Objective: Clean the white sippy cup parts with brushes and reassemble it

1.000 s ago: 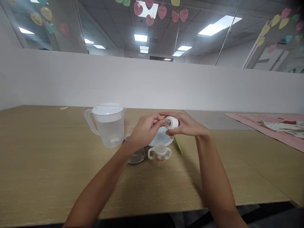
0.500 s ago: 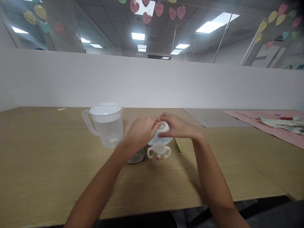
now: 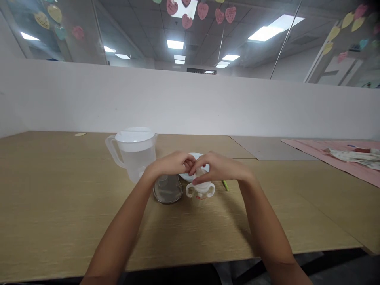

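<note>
A small sippy cup [image 3: 200, 195] with two white side handles and red lettering stands upright on the table in front of me. From above, my right hand [image 3: 218, 168] grips a white cap [image 3: 201, 173] between thumb and fingers, right over the cup's top. Whether cap and cup touch is hidden. My left hand [image 3: 175, 163] is just left of it, fingers loosely curled and apart, their tips close to the right fingertips; nothing shows in them. Behind both hands lies a pale round plate [image 3: 194, 154], partly covered. A grey metal kidney-shaped dish [image 3: 168, 190] sits under my left wrist.
To the left stands a clear plastic pitcher [image 3: 139, 155] with a white lid. A thin green stick [image 3: 226, 186] lies right of the cup. Far right, a pink cloth [image 3: 314, 152] carries a patterned fabric [image 3: 353, 155]. A white wall [image 3: 190, 101] rises behind the table.
My right hand has brought the white cap down and toward me, over the sippy cup. My left hand has come off the cap and sits slightly lower. The camera view has shifted slightly.
</note>
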`<state>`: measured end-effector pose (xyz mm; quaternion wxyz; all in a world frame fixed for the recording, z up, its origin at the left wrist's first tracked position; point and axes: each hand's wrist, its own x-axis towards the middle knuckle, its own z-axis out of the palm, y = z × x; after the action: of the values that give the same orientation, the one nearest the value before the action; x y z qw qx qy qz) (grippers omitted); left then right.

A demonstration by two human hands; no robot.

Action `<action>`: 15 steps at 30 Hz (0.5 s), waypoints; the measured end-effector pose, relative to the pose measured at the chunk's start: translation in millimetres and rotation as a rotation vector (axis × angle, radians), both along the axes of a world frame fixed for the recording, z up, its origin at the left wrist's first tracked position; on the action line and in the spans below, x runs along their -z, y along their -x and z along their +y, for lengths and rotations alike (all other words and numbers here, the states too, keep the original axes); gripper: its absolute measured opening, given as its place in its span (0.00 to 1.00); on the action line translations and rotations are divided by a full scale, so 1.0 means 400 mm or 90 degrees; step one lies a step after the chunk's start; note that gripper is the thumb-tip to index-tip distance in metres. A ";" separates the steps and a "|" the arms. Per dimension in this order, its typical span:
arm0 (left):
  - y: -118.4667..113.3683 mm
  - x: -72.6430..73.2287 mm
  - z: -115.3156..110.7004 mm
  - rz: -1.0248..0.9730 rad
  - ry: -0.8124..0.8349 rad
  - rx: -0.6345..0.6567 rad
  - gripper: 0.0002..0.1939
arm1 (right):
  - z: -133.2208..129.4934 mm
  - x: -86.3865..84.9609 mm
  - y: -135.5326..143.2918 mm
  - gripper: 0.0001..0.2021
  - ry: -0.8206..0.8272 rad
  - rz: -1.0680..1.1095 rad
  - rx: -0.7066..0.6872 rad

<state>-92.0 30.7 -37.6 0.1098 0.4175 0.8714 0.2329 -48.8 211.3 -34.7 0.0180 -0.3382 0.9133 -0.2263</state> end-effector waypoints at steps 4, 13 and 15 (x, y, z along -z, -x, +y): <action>0.043 0.036 -0.001 -0.069 0.152 0.039 0.18 | -0.027 0.030 0.019 0.10 -0.077 0.000 0.008; 0.040 0.053 0.023 -0.079 0.194 0.008 0.18 | -0.007 0.056 0.079 0.11 -0.164 -0.030 0.068; 0.040 0.062 0.034 -0.072 0.191 0.008 0.18 | 0.003 0.052 0.079 0.12 -0.140 -0.038 0.051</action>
<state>-107.8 44.3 -62.6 0.2211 0.3883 0.8862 0.1224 -80.6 212.6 -55.4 0.0734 -0.2903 0.9445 -0.1351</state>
